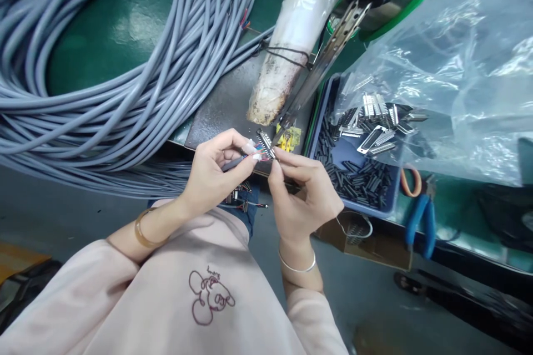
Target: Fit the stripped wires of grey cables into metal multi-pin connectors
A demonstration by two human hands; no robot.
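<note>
My left hand point(216, 169) pinches the end of a grey cable point(234, 163), whose thin coloured wires fan out at the fingertips. Those wires meet a small metal connector point(265, 143) with a row of pins, gripped between the fingers of my right hand point(302, 188). Just above the connector hangs the tip of a slanted metal iron or rod point(287, 116); whether they touch is hard to tell. Close behind my right fingertips lies a yellow fixture point(288, 138).
Bundled grey cables point(125, 94) cover the left. A blue bin point(393, 199) holds connectors and black sleeves, partly under a clear plastic bag point(449, 66). Blue-handled pliers point(421, 222) and an orange ring point(411, 181) lie right of it. A wrapped white roll point(291, 28) stands behind the hands.
</note>
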